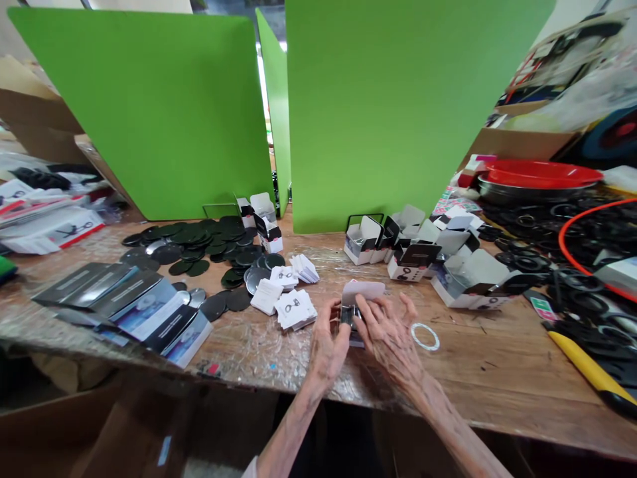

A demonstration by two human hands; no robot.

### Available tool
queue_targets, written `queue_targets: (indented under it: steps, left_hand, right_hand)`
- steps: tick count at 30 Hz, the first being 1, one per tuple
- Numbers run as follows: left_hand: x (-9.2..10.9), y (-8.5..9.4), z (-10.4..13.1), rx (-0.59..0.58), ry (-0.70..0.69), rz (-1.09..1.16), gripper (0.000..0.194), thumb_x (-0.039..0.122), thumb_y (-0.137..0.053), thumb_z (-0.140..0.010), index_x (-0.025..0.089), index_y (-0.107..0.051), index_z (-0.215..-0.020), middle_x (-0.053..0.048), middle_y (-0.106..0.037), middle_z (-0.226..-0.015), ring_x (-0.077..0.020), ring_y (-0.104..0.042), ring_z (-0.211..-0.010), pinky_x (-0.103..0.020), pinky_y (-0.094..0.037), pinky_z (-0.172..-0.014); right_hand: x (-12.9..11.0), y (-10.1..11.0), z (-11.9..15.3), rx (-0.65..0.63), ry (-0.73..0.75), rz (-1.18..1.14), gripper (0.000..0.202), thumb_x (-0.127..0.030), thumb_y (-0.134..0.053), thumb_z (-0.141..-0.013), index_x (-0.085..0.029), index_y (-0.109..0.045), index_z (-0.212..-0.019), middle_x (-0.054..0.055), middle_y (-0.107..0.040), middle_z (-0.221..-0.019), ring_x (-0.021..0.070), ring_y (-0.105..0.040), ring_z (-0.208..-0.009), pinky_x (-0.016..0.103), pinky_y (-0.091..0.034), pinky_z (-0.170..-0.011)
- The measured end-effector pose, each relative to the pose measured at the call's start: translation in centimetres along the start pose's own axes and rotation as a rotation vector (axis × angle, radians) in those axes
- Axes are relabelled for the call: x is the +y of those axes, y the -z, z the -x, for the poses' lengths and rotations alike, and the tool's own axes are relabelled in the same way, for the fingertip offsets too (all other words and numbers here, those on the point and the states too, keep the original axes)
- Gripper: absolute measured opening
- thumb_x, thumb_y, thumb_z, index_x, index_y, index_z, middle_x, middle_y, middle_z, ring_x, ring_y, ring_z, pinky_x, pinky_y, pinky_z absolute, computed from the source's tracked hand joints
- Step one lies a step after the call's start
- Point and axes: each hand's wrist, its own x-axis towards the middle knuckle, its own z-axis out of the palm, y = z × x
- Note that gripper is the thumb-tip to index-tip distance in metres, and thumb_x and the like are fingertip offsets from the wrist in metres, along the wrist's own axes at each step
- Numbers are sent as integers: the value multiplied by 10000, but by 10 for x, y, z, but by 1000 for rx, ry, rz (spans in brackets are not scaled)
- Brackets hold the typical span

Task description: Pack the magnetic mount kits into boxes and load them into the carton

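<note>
White-flapped box (pixel 363 290) sits near tabletop's open edge (pixel 522 428), left hand (pixel 329 337) gripping, right hand (pixel 387 330) splayed over it.

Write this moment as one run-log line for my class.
left hand: grip on open box | right hand: at box's opening | white ring: on table, beside right hand

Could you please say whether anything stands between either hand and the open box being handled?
Nothing visible does: the left hand holds the open box, the right hand is over its opening, and the pale ring lies clear of it.
</note>
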Motion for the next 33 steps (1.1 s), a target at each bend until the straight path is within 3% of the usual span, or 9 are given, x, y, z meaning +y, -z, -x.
queue_targets:
  steps: [4, 8, 10, 13, 16, 19, 22, 27, 33]
  left_hand:
    - [-1, 3, 4, 3, -29, -6, 416, 166, -493, -832, 200, -437, -1243, -90, -598, -1209, -178, -598, -1091, -366, -469, -988]
    - [-4, 7, 10, -12, -162, -185, 338, 275, -479, -911, 214, -476, -1243, -94, -601, -1226, -200, -576, -1141, -388, -448, -1015]
    - [-5, 9, 11, -19, -239, -298, 320, 284, -457, -927, 218, -522, -1233, -96, -606, -1232, -209, -571, -1158, -398, -442, -1026]
    - [-6, 10, 9, -25, -298, -405, 300, 275, -431, -938, 226, -580, -1194, -97, -576, -1269, -214, -539, -1204, -398, -428, -1049]
    - [-4, 11, 2, -58, -251, -377, 267, 271, -441, -925, 218, -586, -1144, -90, -576, -1181, -204, -568, -1115, -386, -473, -986]
    - [-1, 15, -9, -125, -117, -235, 424, 257, -499, -877, 232, -436, -1296, -77, -555, -1132, -179, -591, -986, -354, -529, -872]
    - [3, 25, -19, -266, -27, -154, 416, 273, -533, -860, 244, -443, -1265, -70, -545, -1145, -171, -587, -995, -322, -540, -838]
    - [2, 42, -28, -399, -209, -250, 314, 345, -676, -786, 215, -575, -1054, -58, -547, -1118, -196, -576, -1062, -366, -506, -931]
    - [2, 45, -24, -393, -400, -451, 305, 267, -621, -837, 216, -608, -1137, -104, -510, -1339, -221, -507, -1256, -410, -396, -1093]
  right_hand:
    - [0, 6, 7, -66, -27, -138, 270, -242, -395, -965, -142, -641, -1013, 156, -633, -1107, 314, -519, -1150, 601, -258, -1077]
    - [9, 6, 22, 72, -450, -559, 358, -329, -344, -979, -176, -520, -1250, 150, -500, -1345, 254, -470, -1253, 494, -384, -1059]
    - [14, 1, 26, 33, -680, -867, 402, -418, -395, -966, -211, -462, -1303, 115, -530, -1332, 230, -493, -1238, 466, -392, -1064]
    - [17, -8, 26, -51, -777, -1259, 466, -488, -513, -908, -221, -438, -1283, 107, -550, -1321, 223, -519, -1220, 418, -418, -1047]
    - [17, -16, 23, -57, -757, -1367, 562, -472, -530, -902, -239, -309, -1362, 121, -519, -1356, 227, -513, -1238, 411, -446, -1021]
    - [18, -21, 25, -89, -713, -1326, 634, -430, -534, -903, -260, -207, -1418, 120, -516, -1360, 230, -515, -1238, 412, -479, -983]
    - [22, -22, 31, -67, -617, -1180, 434, -407, -519, -913, -266, -387, -1302, 88, -572, -1275, 219, -558, -1175, 407, -485, -971]
    - [32, -13, 44, -114, -282, -771, 353, -374, -511, -929, -268, -500, -1265, 98, -436, -1430, 242, -432, -1311, 463, -399, -1067]
    - [33, -5, 40, -167, -158, -577, 399, -343, -440, -975, -293, -454, -1371, 90, -475, -1358, 214, -492, -1249, 407, -459, -1028]
